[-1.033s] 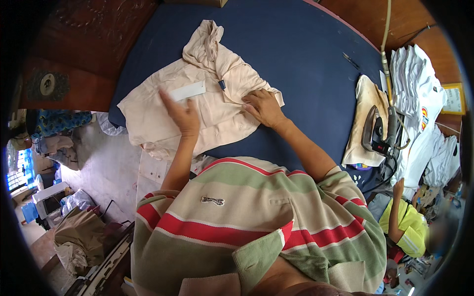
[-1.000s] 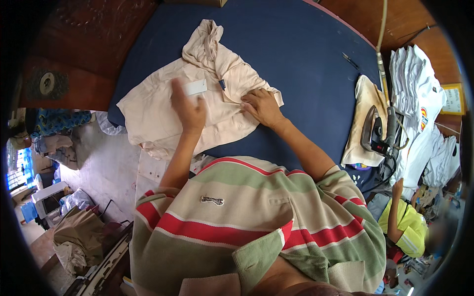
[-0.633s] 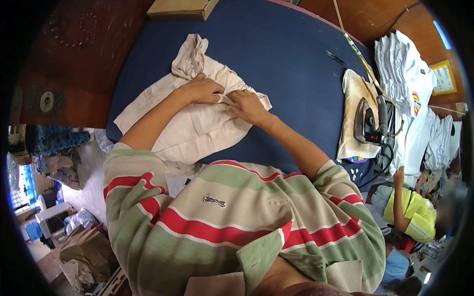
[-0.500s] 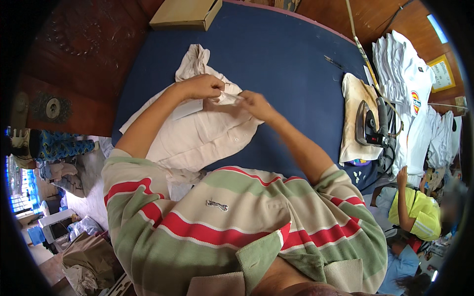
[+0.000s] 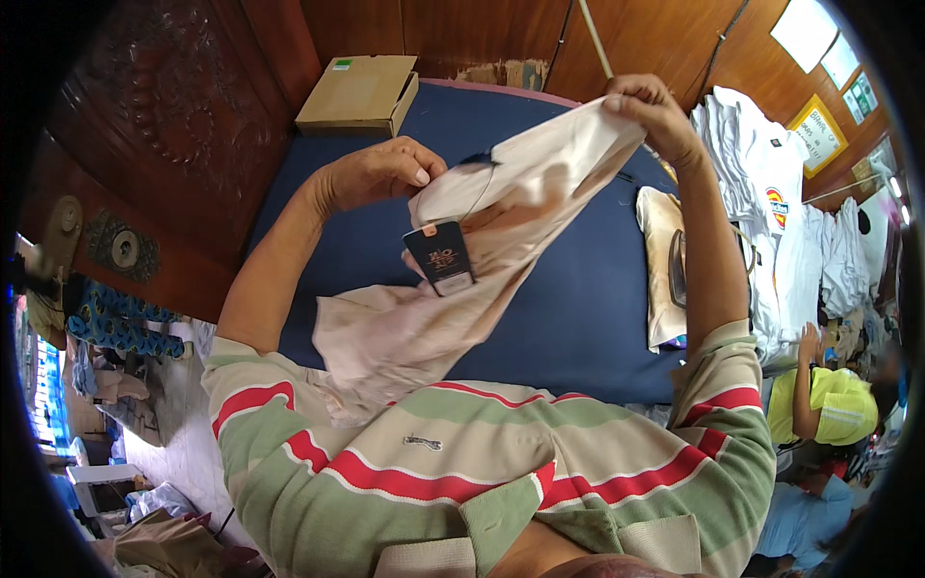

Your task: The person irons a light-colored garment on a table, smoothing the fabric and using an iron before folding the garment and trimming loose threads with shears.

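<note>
We find the shirt (image 5: 501,241) lifted clear above the blue counter (image 5: 578,318), stretched between both hands. The left hand (image 5: 381,173) is pinched shut on the collar end, the right hand (image 5: 650,111) is clamped on the far edge, raised higher and well apart from the left. A dark tag (image 5: 440,258) dangles from the collar on a string, and the lower cloth sags toward our striped chest.

In our judgement the hold is sound. To carry it well we should keep the top edge taut and level, let the loose tail hang free rather than bunch, and keep the tag on the near side where it will not be trapped in a fold.

Surroundings: a cardboard box (image 5: 358,93) sits at the far counter edge, an iron (image 5: 679,270) rests on a cream pad (image 5: 660,260) to the right, just beside a stack of white shirts (image 5: 761,193). The iron is the nearest hazard to a swinging hem. Another person in yellow (image 5: 829,405) works beyond, lower right.
</note>
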A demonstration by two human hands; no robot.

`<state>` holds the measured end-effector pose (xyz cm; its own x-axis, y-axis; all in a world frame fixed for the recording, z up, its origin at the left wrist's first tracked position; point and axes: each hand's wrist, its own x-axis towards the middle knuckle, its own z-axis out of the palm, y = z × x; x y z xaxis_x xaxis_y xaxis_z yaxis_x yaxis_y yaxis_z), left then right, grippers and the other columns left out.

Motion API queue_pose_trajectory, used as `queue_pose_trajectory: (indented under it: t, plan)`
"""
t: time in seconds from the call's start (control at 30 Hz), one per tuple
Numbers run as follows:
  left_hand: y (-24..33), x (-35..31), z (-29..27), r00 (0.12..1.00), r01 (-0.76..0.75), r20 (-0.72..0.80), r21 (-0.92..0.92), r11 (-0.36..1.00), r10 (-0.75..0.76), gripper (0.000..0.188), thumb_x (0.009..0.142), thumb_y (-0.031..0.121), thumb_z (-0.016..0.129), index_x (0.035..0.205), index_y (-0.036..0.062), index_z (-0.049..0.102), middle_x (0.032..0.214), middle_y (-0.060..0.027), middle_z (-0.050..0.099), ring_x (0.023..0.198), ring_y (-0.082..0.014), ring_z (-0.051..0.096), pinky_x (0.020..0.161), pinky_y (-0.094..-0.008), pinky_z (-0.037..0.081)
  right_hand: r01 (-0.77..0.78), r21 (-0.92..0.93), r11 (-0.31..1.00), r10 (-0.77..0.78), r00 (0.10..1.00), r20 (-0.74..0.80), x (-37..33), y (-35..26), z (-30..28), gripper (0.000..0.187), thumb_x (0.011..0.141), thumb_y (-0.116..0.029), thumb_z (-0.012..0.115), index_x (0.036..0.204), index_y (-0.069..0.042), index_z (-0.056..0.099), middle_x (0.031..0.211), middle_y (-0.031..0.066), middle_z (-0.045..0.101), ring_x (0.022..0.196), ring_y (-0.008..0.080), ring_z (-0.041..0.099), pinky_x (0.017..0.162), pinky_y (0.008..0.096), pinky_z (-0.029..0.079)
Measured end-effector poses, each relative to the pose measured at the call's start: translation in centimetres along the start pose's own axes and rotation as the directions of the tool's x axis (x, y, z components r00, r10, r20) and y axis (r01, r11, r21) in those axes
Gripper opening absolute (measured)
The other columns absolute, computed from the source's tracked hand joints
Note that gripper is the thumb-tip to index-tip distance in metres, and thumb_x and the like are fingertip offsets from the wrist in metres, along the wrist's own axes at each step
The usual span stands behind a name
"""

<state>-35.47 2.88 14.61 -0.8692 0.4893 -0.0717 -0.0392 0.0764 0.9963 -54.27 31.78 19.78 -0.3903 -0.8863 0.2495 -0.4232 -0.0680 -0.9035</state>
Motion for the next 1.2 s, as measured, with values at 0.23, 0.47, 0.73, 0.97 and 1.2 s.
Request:
queue_pose_trajectory:
  t: [0.23,0.47,0.73,0.97,1.2]
  plan:
    - [1.8,-1.6,-0.7,0.989,-0.017,-0.140,0.149,0.989,0.038,0.043,0.073,0.029,0.054,0.097,-0.0057,0.065,0.085,-0.0061,0.063,0.077,-0.0110,0.054,0.074,-0.0238,0.043,0.094,-0.256,0.962,-0.138,0.978,-0.158,0.5,-2.4,-4.7,0.021,0.084,-0.030,0.064,0.085,-0.008,0.065,0.075,-0.0031,0.060,0.071,0.0065,0.057,0.066,0.0213,0.045]
    - [5.2,0.6,1.9,0.974,0.224,-0.162,0.538,0.813,-0.161,0.038,0.083,0.036,0.058,0.090,-0.0004,0.066,0.081,-0.0025,0.062,0.077,-0.0093,0.053,0.071,-0.0237,0.042,0.109,0.048,0.993,-0.080,0.910,-0.408,4.7,-1.2,-4.1,0.030,0.090,-0.028,0.057,0.107,-0.005,0.059,0.096,0.0033,0.061,0.091,0.0110,0.056,0.083,0.0262,0.043]
    - [7.2,1.2,2.1,0.843,-0.407,-0.332,0.119,0.905,0.423,0.044,0.092,0.044,0.047,0.109,0.0039,0.055,0.096,-0.0027,0.062,0.081,-0.0100,0.060,0.075,-0.0271,0.049,0.231,-0.340,0.912,-0.383,0.775,-0.503,3.3,0.5,6.0,0.031,0.090,-0.026,0.056,0.107,0.000,0.057,0.091,0.0041,0.061,0.083,0.0116,0.056,0.076,0.0252,0.045]
    - [14.3,0.2,1.6,0.897,-0.380,-0.156,0.206,0.902,0.414,0.068,0.087,0.064,0.037,0.115,0.0034,0.047,0.103,-0.0105,0.059,0.094,-0.0193,0.059,0.078,-0.0342,0.051,0.385,-0.131,0.913,-0.386,0.716,-0.583,1.1,-0.1,11.1,0.022,0.089,-0.020,0.058,0.098,0.000,0.056,0.086,0.0036,0.058,0.081,0.0101,0.054,0.073,0.0238,0.044]
    - [18.7,0.0,2.6,0.825,-0.451,-0.285,0.191,0.872,0.489,0.053,0.088,0.060,0.041,0.095,0.0089,0.052,0.084,-0.0064,0.061,0.079,-0.0179,0.062,0.070,-0.0344,0.052,0.300,-0.464,0.833,-0.498,0.771,-0.397,4.6,-1.1,14.9,0.034,0.083,-0.028,0.065,0.101,-0.001,0.056,0.086,0.0051,0.060,0.078,0.0124,0.057,0.069,0.0257,0.046]
